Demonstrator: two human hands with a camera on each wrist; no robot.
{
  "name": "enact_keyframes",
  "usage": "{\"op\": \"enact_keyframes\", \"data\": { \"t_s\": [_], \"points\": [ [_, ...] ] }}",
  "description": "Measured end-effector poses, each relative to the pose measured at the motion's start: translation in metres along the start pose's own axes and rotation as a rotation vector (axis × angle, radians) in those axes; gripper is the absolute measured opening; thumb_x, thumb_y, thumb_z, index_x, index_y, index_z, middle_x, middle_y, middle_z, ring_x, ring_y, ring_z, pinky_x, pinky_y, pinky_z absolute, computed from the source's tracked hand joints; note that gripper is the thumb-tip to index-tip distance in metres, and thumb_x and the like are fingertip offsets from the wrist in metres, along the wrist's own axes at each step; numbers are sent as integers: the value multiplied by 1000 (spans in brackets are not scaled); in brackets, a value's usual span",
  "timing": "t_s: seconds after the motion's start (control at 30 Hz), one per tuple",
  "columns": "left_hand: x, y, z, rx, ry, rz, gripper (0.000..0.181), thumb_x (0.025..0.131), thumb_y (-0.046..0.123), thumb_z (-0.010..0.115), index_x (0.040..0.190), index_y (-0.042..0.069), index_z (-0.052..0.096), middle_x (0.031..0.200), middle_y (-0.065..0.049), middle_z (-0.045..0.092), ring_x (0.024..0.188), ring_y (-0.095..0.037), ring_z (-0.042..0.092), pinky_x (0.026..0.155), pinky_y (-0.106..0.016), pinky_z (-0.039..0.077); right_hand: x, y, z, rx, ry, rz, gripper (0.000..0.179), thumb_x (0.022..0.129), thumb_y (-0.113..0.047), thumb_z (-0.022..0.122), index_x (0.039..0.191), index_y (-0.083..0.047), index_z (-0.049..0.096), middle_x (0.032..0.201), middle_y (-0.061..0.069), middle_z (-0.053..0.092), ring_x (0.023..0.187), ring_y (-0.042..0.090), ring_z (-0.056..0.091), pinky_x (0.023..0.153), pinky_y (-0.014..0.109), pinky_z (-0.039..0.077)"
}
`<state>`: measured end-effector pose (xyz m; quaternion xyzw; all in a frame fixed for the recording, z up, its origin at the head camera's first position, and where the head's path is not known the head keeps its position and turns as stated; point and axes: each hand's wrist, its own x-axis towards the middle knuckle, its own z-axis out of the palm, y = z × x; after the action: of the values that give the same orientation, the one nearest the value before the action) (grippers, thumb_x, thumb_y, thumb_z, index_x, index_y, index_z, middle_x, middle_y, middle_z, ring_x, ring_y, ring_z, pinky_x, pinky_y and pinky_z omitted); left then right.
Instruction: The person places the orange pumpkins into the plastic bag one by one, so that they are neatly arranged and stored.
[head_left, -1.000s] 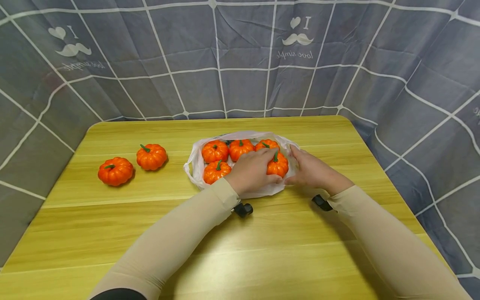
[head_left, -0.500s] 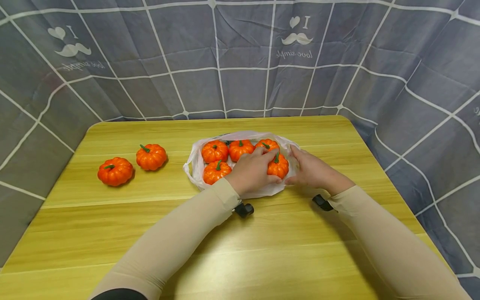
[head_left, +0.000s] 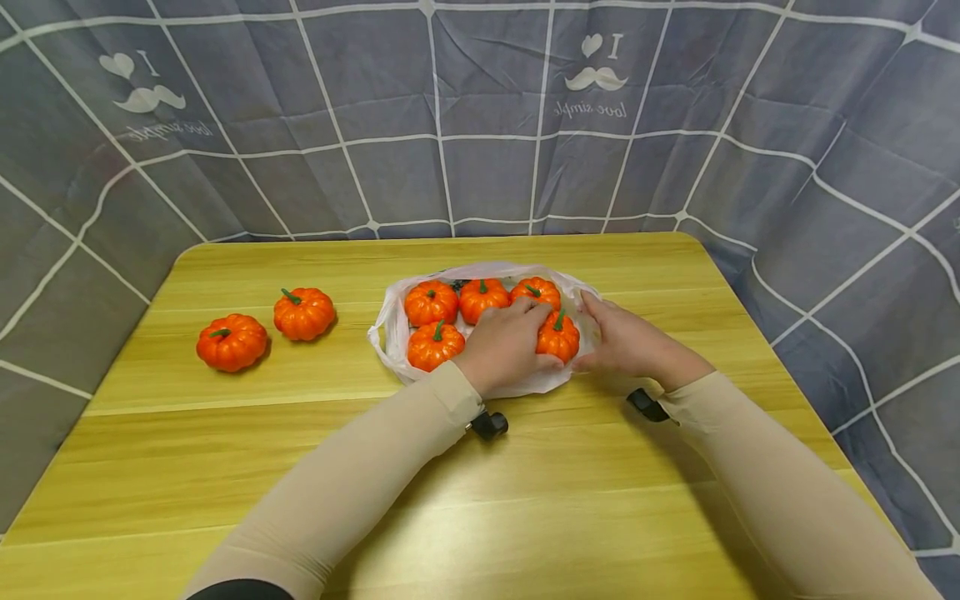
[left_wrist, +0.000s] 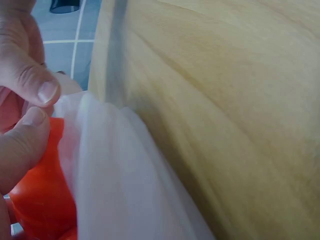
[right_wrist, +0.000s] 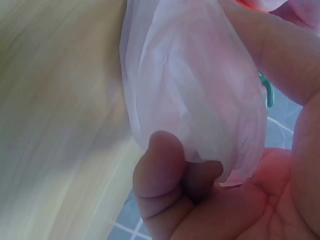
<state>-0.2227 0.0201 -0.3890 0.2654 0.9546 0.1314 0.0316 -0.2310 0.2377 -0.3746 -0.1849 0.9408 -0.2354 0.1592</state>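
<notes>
In the head view a white plastic bag [head_left: 392, 317] lies with its mouth spread, holding several small orange pumpkins. My left hand [head_left: 501, 348] reaches over the bag from the left and grips the front right pumpkin [head_left: 558, 340], whose green stem points up. Opposite it, my right hand [head_left: 632, 342] holds the bag's right side. The right wrist view shows fingers [right_wrist: 162, 165] curled against the thin plastic [right_wrist: 200, 95]. Seen from the left wrist, a thumb [left_wrist: 22, 142] lies along the orange pumpkin [left_wrist: 42, 197], and the bag's edge hangs beside it. The left fingers partly cover the pumpkins behind.
Two more pumpkins, one [head_left: 232, 342] nearer the left edge and another [head_left: 303, 314] beside it, stand left of the bag on the wooden table [head_left: 525, 500]. A grey curtain [head_left: 487, 183] with white lines surrounds the table's back and sides.
The pumpkin at my left hand has shifted slightly toward me and to the right, its stem leaning a little more. My right hand stays at the bag's right side.
</notes>
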Motion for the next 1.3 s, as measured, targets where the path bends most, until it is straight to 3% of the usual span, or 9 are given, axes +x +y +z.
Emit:
{"op": "enact_keyframes", "data": {
  "t_s": [0.37,0.77,1.0,1.3],
  "points": [
    [0,2,3,91,1,16,82,94,67,67,158,19,51,151,-6,60,133,-27,62,109,-49,47,-2,2,-1,0,-8,-9,117,84,-24,89,165,9,11,168,35,25,153,51,33,125,62,31],
    [-1,4,5,100,3,-23,80,88,62,77,154,23,55,137,-3,64,125,-21,61,99,-44,48,-3,1,-1,-10,-4,-9,116,84,-25,89,164,10,13,167,35,27,152,51,35,124,63,33],
    [-2,3,4,85,-17,-37,76,89,59,78,151,21,57,144,-4,65,132,-24,62,107,-47,45,-3,1,-2,-8,4,-9,116,85,-27,88,165,9,13,167,34,29,153,51,33,125,62,32],
    [-3,2,4,75,-25,-31,77,92,63,72,154,19,55,149,-5,62,134,-26,61,108,-48,44,-4,1,-3,0,-7,19,111,90,-28,82,166,7,9,165,32,35,154,50,32,125,63,30]
  ]
}}
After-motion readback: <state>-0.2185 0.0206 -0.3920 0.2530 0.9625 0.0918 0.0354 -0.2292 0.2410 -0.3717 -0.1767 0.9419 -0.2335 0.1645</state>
